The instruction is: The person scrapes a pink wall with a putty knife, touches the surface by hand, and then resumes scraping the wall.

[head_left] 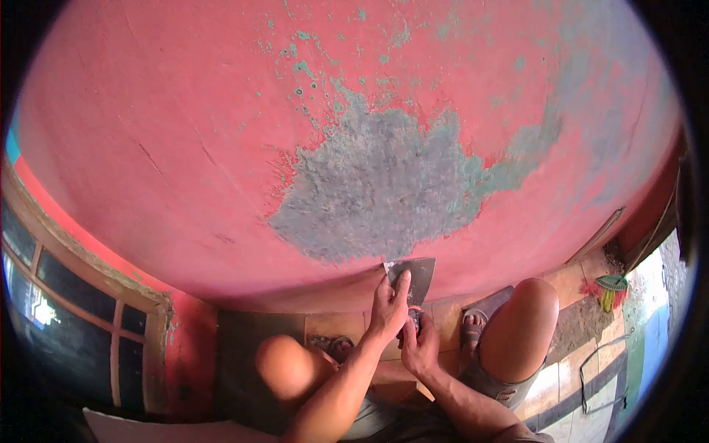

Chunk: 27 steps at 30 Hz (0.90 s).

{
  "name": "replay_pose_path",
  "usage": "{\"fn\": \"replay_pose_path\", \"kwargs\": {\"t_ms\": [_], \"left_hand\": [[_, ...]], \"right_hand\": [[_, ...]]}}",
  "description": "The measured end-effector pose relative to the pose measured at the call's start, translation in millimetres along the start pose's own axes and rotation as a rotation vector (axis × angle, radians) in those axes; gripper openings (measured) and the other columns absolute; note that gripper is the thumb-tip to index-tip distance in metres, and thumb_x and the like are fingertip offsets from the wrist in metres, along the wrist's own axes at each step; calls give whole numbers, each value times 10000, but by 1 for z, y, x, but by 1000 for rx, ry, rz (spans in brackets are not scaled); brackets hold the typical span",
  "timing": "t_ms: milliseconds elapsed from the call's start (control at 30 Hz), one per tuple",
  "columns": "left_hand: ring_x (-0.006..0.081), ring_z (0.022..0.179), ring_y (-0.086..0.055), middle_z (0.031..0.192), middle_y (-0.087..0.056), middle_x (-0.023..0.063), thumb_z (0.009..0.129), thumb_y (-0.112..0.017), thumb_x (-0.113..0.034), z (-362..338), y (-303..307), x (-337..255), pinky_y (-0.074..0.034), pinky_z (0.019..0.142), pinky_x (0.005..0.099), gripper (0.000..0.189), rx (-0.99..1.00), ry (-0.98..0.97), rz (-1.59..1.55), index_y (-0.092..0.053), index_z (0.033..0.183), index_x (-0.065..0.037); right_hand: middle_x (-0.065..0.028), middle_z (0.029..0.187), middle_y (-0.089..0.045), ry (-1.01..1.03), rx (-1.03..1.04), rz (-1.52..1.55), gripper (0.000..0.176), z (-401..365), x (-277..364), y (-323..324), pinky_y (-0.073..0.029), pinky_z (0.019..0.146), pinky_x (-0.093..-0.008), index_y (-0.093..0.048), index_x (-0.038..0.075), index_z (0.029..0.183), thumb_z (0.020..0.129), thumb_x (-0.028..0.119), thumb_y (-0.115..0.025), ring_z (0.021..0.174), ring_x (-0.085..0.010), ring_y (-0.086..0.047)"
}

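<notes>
Peeling red wall (185, 148), bare grey patch (377, 192), dark-paned window (74, 295) left, sunlit tiled floor (569, 369)

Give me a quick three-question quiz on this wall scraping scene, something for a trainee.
1. True or false: the left hand and the right hand both touch the scraper.
2. What colour is the bare patch on the red wall? A) grey B) yellow C) white
3. Fill in: the left hand lays a finger along the scraper's ____, while the right hand grips the handle.

Key: 1 true; 2 A; 3 blade.
</notes>
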<state>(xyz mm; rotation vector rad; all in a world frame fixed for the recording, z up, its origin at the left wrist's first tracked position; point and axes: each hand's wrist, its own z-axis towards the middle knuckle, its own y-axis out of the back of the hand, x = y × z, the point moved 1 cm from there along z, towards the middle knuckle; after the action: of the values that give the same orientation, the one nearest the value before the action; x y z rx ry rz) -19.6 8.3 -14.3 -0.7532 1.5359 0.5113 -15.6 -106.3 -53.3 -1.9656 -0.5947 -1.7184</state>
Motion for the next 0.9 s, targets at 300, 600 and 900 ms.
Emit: {"fn": "replay_pose_path", "kwargs": {"t_ms": [300, 600, 900], "left_hand": [[94, 673, -537, 822, -580, 6, 1054, -484, -366, -2, -7, -5, -526, 560, 270, 354, -26, -17, -30, -588, 1068, -27], [108, 681, -595, 825, -608, 28, 1053, -483, -355, 7, -5, -2, -518, 503, 271, 363, -59, -135, -27, -584, 1032, -6], [129, 735, -600, 907, -607, 52, 1026, -516, -431, 0, -3, -6, -558, 522, 284, 471, -66, -164, 258, -603, 1086, 28]], "right_hand": [[-139, 770, -646, 122, -7, -60, 260, 2, -2, -3, -497, 594, -349, -537, -60, 1102, 1003, 180, -544, 657, -199, -627], [-119, 894, -618, 411, -82, -188, 259, 10, 23, -10, -482, 690, -312, -499, -87, 1210, 1012, 75, -463, 738, -166, -582], [-67, 803, -602, 173, 38, -14, 259, 5, -25, -16, -460, 536, -280, -465, -43, 1224, 1049, 142, -421, 617, -116, -561]]}}
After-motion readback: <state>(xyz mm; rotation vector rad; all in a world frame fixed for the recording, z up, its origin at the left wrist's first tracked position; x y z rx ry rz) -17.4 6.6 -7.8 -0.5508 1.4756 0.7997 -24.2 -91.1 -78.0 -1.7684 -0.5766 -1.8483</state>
